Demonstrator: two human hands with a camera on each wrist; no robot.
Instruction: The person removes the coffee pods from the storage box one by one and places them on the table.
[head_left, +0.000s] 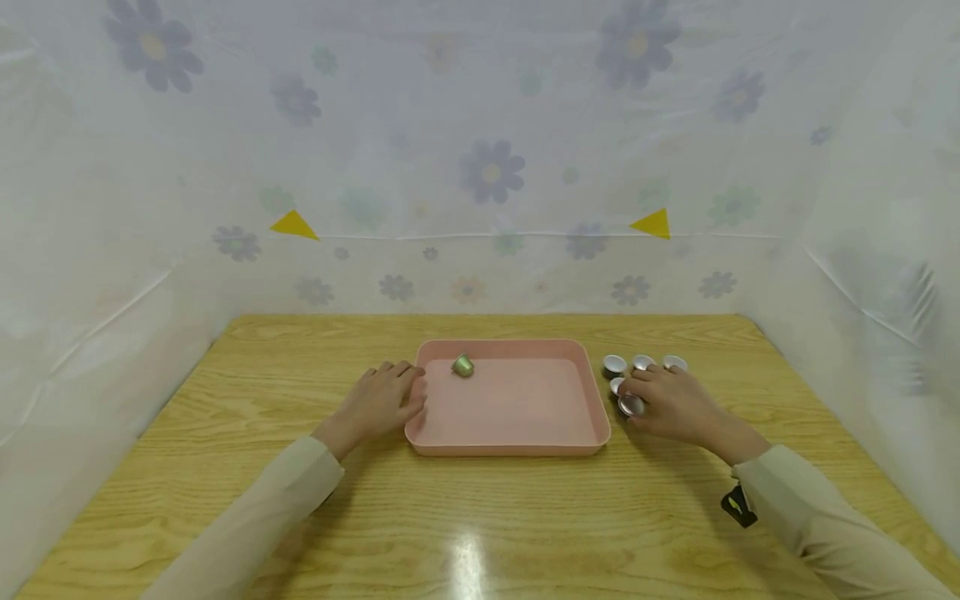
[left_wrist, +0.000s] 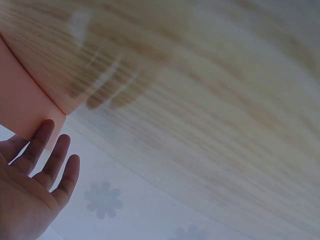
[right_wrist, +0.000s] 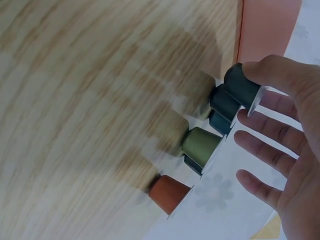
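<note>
My right hand [head_left: 675, 407] pinches a dark green coffee capsule [right_wrist: 241, 86] between thumb and fingers, just off the tray's right side. In the head view its silvery lid faces up and toward me. Close by stand more capsules, lids up: dark teal ones, a green capsule [right_wrist: 202, 146] and an orange capsule [right_wrist: 169, 194]; the hand partly hides this group in the head view. My left hand [head_left: 380, 400] rests at the left rim of a pink tray [head_left: 510, 450], fingers loosely spread over the edge. Inside the tray, a light green capsule [head_left: 463, 366] lies tipped near the back left.
The wooden table [head_left: 465, 508] extends around the tray. Pale flower-printed sheeting [head_left: 491, 171] encloses its back and sides, with two yellow triangles on the back sheet. A small black object [head_left: 738, 506] shows beside the right sleeve.
</note>
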